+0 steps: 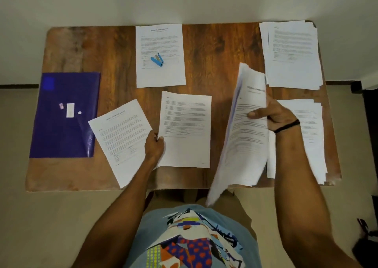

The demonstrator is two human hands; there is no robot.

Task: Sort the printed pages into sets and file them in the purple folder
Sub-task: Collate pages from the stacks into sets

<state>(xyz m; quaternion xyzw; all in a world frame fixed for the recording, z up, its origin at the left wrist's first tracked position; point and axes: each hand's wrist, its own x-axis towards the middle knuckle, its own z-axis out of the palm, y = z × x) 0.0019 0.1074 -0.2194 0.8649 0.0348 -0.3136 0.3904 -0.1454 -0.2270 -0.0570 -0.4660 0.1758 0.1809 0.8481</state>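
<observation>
A person's right hand is gripping a thick sheaf of printed pages raised on edge, thumb curled over its face, while the left hand is pinching one tilted page. Around them on the wooden table, standing against a pale wall, two sheets are lying flat, one central and one behind bearing a blue stapler. Two loose stacks are sitting right and one purple folder is lying at the left end; all print is reading too blurred.

left hand pinches page | right hand grips stack, thumb on top
</observation>
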